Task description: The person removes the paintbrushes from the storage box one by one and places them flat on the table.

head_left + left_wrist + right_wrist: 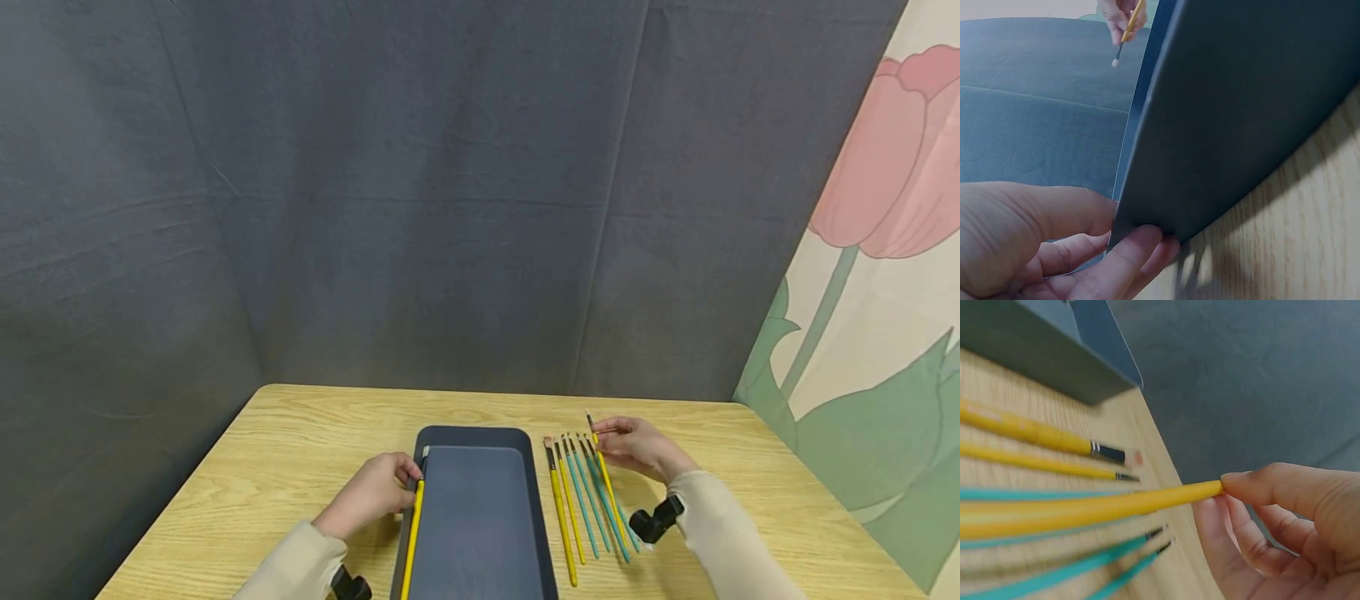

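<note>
A dark grey rectangular tray (483,517) lies on the wooden table. Along its left side rests a yellow paintbrush (414,529) with a pale tip. My left hand (377,493) grips the tray's left wall, thumb at the rim and fingers against the outer side, as the left wrist view shows. Over the loose brushes, my right hand (639,446) pinches a yellow paintbrush (1104,509) between thumb and fingers, bristles pointing away. Below it lie a wide yellow paintbrush (558,508), a thinner yellow one (571,508) and several teal paintbrushes (585,504).
The light wooden table (315,425) extends around the tray on both sides. A dark grey cloth (450,208) hangs behind it. At the right is a hanging with a pink tulip print (885,167).
</note>
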`<state>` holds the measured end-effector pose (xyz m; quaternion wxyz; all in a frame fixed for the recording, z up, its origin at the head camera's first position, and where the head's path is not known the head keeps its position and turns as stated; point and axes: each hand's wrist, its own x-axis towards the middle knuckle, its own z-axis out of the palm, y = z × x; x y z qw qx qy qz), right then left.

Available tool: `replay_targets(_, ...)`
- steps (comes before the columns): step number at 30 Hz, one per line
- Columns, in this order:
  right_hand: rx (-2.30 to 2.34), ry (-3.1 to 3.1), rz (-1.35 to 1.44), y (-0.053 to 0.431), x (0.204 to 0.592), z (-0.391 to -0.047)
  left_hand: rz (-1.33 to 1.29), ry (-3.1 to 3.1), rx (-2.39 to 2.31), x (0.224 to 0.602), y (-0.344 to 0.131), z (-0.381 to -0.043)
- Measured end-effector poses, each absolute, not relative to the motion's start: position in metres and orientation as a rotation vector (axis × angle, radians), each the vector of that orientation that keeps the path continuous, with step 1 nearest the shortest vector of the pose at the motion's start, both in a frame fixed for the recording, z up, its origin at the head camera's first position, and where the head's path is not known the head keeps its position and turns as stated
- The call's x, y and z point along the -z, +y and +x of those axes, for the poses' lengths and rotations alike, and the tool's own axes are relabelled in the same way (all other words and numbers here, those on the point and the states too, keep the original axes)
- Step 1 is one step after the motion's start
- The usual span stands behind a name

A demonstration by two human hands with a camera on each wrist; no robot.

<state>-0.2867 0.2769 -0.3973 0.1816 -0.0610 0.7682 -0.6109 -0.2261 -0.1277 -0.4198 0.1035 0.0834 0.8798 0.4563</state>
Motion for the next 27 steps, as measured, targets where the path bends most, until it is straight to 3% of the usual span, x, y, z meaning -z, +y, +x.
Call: replay_targets(27, 1.608, 2.301, 0.046, 0.305, 0.433, -0.291, 0.252, 2.606, -1.336, 0.42, -0.129, -0.227)
